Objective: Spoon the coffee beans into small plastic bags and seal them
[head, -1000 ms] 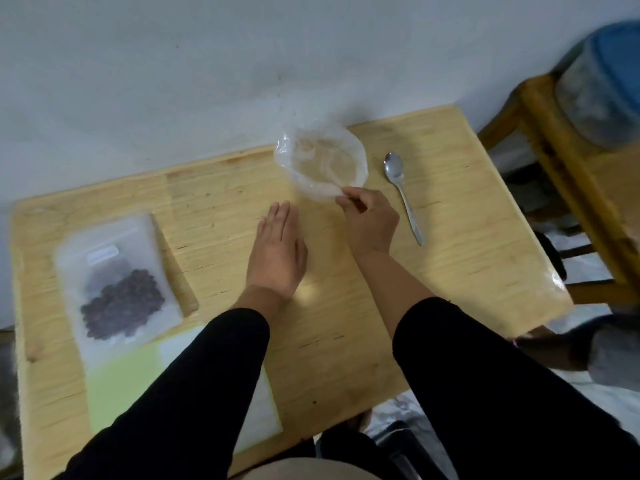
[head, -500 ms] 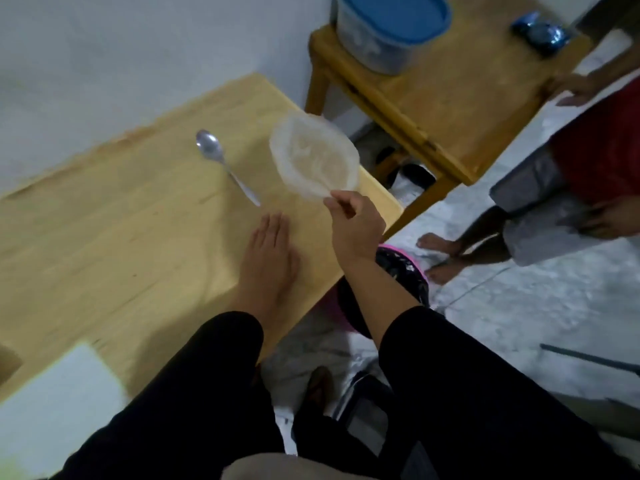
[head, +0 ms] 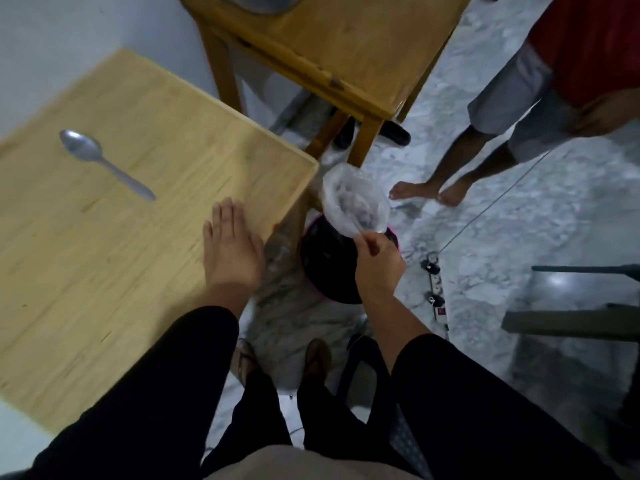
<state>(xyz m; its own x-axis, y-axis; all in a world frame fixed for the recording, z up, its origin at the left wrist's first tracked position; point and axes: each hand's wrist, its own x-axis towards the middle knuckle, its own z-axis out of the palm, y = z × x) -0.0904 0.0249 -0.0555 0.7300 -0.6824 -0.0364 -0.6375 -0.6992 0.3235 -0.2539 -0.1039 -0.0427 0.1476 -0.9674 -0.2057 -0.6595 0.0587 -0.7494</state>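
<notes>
currently the right hand (head: 379, 263) pinches a crumpled clear plastic bag (head: 355, 204) by one edge and holds it in the air past the corner of the bench (head: 145, 237), directly over a dark bin with a pink rim (head: 325, 271) on the floor. a second ago that same bag was held above the bench top near the spoon; half a second ago it had reached the bench's right edge; it is now clear of the bench altogether. the view has swung right with it, so the zip bag of coffee beans seen earlier at the left of the bench is out of frame. the left hand (head: 232, 251) lies flat, fingers straight, palm down on the bench near its corner, holding nothing, much as before. the spoon (head: 104, 162) lies untouched on the bench, well apart from both hands.

judgement: the bag looks empty, though its contents are blurred; its position suggests it is being discarded rather than filled. no spooning has begun and no bag is sealed. a second person's bare feet (head: 429, 192) stand near the bin.
</notes>
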